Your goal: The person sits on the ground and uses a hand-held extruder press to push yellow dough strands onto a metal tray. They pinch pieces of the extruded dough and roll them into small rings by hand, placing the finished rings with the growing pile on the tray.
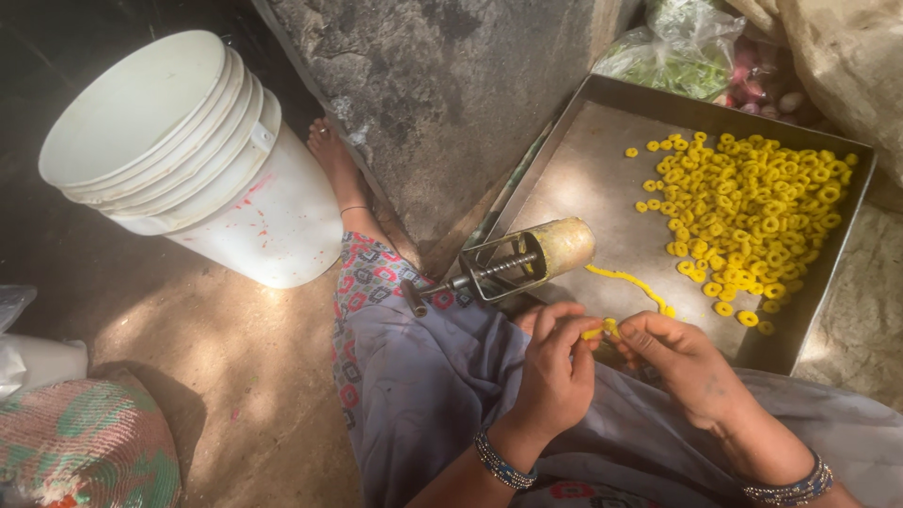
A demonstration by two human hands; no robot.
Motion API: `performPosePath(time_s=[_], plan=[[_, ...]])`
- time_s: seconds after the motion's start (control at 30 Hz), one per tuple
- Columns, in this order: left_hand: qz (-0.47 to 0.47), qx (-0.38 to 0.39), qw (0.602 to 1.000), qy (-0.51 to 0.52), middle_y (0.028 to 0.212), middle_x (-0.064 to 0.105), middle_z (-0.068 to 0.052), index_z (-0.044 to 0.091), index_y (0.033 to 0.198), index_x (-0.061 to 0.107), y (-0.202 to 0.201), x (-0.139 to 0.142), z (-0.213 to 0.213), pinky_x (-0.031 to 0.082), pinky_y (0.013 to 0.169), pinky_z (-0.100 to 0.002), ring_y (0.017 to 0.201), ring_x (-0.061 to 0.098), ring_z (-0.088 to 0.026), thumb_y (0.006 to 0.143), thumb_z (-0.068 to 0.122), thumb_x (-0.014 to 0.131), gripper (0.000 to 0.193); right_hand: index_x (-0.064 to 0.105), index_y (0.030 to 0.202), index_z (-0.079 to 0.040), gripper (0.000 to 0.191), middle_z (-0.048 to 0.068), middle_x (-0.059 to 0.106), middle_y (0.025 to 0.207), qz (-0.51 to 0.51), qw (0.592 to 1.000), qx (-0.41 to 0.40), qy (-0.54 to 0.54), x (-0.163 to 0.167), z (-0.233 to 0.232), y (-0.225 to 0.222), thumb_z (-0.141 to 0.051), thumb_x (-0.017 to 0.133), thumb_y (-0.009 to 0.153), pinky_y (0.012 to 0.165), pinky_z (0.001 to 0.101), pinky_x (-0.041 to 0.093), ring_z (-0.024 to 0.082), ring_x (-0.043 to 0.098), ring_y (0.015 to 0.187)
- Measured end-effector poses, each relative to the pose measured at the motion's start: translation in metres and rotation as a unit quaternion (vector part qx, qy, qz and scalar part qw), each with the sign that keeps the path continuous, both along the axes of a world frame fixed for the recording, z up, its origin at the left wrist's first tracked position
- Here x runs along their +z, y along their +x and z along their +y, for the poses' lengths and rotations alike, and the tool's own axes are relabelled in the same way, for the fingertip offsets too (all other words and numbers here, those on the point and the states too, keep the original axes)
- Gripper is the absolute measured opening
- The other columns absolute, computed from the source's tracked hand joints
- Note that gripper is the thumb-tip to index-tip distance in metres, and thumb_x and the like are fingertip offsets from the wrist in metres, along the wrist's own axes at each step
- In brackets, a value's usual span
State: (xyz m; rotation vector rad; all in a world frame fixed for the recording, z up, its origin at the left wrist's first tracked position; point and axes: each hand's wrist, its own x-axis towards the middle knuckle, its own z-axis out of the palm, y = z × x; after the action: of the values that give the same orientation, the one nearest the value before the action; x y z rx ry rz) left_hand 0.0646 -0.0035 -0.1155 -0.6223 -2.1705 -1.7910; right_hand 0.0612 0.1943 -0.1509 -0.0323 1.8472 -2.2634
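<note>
Both hands — left hand [555, 362], right hand [679, 353] — fingers pinching a yellow dough strip [602, 329]; metal tray [583, 179] of rings [752, 207] just beyond.

The fingertips of both hands cover most of the small yellow dough piece [598, 330], so its shape cannot be told. The picture's top edge cuts off the plastic bag [679, 42]; the patterned bundle [85, 447] runs past the bottom-left corner.

Both hands [611, 362] pinch yellow dough [598, 330] beside a tray [583, 179] of rings [752, 212].
</note>
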Motion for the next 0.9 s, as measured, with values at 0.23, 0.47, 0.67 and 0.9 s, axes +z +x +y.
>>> performPosePath(time_s=[0.23, 0.47, 0.67, 0.9], plan=[[-0.019, -0.050, 0.997, -0.047, 0.097, 0.073, -0.016, 0.000, 0.143, 0.048, 0.000, 0.000, -0.010, 0.058, 0.079, -0.037, 0.091, 0.074, -0.030, 0.095, -0.008, 0.059, 0.050, 0.075, 0.091, -0.008, 0.016, 0.004, 0.070, 0.083, 0.336, 0.849, -0.054, 0.404, 0.031, -0.016, 0.010, -0.018, 0.078, 0.079, 0.072, 0.0370, 0.053, 0.023, 0.066, 0.080], [0.008, -0.098, 0.993, -0.063, 0.101, 0.072, -0.018, 0.001, 0.160, 0.034, 0.000, 0.003, -0.009, 0.059, 0.087, -0.037, 0.096, 0.073, -0.033, 0.088, -0.012, 0.051, 0.075, 0.074, 0.092, -0.008, 0.019, 0.008, 0.070, 0.084, 0.345, 0.800, -0.086, 0.483, 0.038, -0.022, 0.008, -0.017, 0.080, 0.076, 0.074, 0.0424, 0.052, 0.032, 0.065, 0.082], [-0.076, -0.149, 0.985, 0.038, 0.125, 0.069, -0.018, 0.003, 0.162, 0.028, -0.011, -0.005, -0.011, 0.056, 0.094, -0.032, 0.113, 0.070, -0.027, 0.088, -0.006, 0.059, 0.081, 0.069, 0.097, -0.008, 0.016, 0.014, 0.068, 0.090, 0.299, 0.809, -0.076, 0.501, 0.029, -0.001, -0.022, -0.005, 0.070, 0.081, 0.076, 0.0409, 0.054, 0.035, 0.068, 0.088], [-0.156, -0.062, 0.976, 0.143, 0.143, 0.054, -0.019, 0.006, 0.162, 0.028, -0.040, -0.030, -0.028, 0.056, 0.089, -0.030, 0.112, 0.065, -0.019, 0.092, -0.005, 0.056, 0.076, 0.075, 0.110, -0.015, 0.033, 0.016, 0.074, 0.108, 0.156, 0.686, -0.097, 0.704, 0.055, 0.065, -0.138, -0.003, 0.054, 0.088, 0.087, 0.0467, 0.056, 0.037, 0.071, 0.098]])
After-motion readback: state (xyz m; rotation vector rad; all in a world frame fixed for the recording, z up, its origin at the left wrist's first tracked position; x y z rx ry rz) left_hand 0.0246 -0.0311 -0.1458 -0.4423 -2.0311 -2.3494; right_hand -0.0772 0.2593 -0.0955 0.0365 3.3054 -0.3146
